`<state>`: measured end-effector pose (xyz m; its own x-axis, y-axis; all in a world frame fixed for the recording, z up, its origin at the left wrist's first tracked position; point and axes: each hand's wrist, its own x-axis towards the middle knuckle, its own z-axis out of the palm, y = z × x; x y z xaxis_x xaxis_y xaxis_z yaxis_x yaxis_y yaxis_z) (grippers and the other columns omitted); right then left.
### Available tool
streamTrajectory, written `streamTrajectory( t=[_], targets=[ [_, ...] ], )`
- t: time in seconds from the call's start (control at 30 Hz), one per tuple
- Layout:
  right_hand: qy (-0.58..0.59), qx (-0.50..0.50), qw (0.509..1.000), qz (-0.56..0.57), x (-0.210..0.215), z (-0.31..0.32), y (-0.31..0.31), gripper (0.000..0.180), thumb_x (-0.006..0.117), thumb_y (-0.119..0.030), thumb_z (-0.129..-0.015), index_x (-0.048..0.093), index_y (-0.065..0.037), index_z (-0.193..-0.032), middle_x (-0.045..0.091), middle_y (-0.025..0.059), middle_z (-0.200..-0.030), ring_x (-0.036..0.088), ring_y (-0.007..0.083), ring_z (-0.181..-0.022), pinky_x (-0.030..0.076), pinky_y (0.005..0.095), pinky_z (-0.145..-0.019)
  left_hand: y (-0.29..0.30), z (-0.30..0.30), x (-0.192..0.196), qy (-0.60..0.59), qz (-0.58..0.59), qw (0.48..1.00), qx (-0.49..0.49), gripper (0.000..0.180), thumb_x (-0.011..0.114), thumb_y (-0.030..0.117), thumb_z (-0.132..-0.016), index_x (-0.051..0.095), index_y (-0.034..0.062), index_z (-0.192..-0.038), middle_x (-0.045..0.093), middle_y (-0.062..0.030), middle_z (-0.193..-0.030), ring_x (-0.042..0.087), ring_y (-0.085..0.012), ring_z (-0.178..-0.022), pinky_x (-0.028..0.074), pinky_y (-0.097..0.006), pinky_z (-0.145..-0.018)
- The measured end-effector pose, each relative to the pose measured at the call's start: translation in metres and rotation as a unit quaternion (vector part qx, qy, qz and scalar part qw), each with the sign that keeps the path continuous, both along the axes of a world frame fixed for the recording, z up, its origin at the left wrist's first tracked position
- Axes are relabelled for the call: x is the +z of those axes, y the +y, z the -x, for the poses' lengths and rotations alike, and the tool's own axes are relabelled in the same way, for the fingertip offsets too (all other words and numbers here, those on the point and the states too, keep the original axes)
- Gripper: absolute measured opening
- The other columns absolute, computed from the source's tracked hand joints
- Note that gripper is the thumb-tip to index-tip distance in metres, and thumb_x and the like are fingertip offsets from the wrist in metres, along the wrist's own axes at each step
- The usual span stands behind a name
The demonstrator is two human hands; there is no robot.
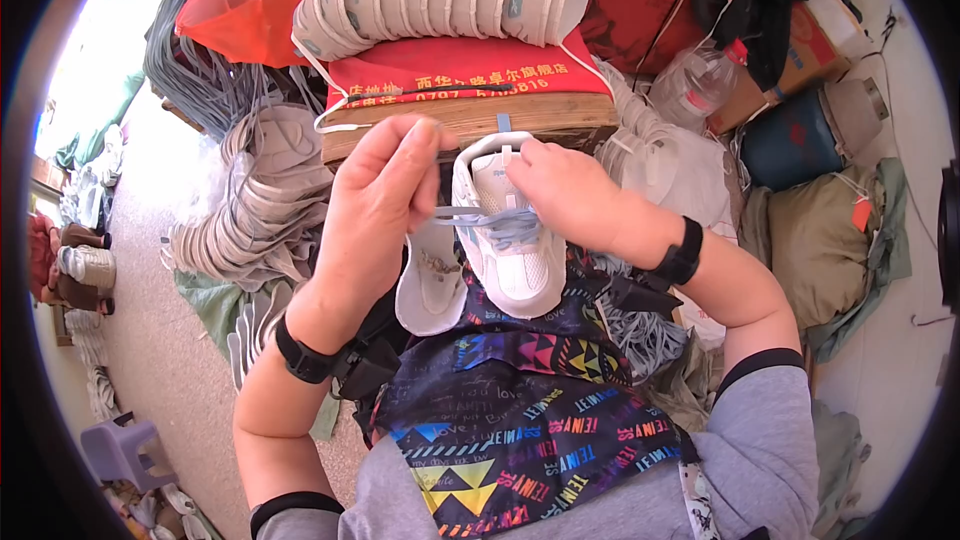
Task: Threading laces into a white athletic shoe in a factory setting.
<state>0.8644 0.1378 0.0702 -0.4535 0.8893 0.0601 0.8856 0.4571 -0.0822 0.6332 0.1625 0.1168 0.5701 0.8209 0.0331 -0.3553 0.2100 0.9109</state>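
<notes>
A white sneaker (pixel 518 280) with a mesh toe rests toe toward me against my patterned apron (pixel 540 420). Blue-grey shoelace (pixel 512 228) is threaded across its front, and a strand runs out to the left. My left hand (pixel 385 175) is closed in a pinch just left of the shoe, with the strand at its fingers. Curled over the right side of the shoe's opening, my right hand (pixel 572 198) grips the shoe by its edge; part of its fingertips is hidden. Beside the sneaker, a second white shoe piece (pixel 430 285) lies on my lap.
A wooden block (pixel 450 128) under a red cloth (pixel 450 65) stands ahead, carrying a row of nested shoe uppers (pixel 440 0). More uppers (pixel 260 205) are stacked at left. Bundled laces (pixel 645 340) hang at right. A plastic jug (pixel 695 85) and a purple stool (pixel 128 452) stand farther off.
</notes>
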Motion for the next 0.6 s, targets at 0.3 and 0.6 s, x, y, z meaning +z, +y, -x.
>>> streamTrajectory(
  t=[0.3, 0.6],
  targets=[
    [-0.066, 0.01, 0.998, -0.015, -0.004, 0.023, -0.012, 0.014, 0.057, -0.006, -0.078, 0.058, -0.001, -0.091, 0.057, 0.0147, -0.093, 0.062, 0.0311, -0.09, 0.053, 0.04, -0.075, -0.009, 0.027, -0.046, 0.036, 0.066, 0.991, 0.113, 0.02, 0.052, 0.012, -0.099, 0.055, 0.0049, -0.118, 0.063, -0.0019, -0.086, 0.047, -0.0033, -0.066, 0.038, -0.018, -0.062],
    [0.182, -0.098, 0.977, 0.06, -0.026, 0.019, -0.013, 0.023, 0.059, -0.007, -0.084, 0.047, 0.0, -0.102, 0.059, 0.0192, -0.098, 0.061, 0.0391, -0.089, 0.05, 0.045, -0.076, -0.018, 0.038, -0.082, 0.04, 0.141, 0.985, 0.092, 0.021, 0.053, 0.011, -0.098, 0.055, 0.0036, -0.118, 0.064, -0.0041, -0.087, 0.051, -0.0055, -0.066, 0.042, -0.02, -0.062]
  ],
)
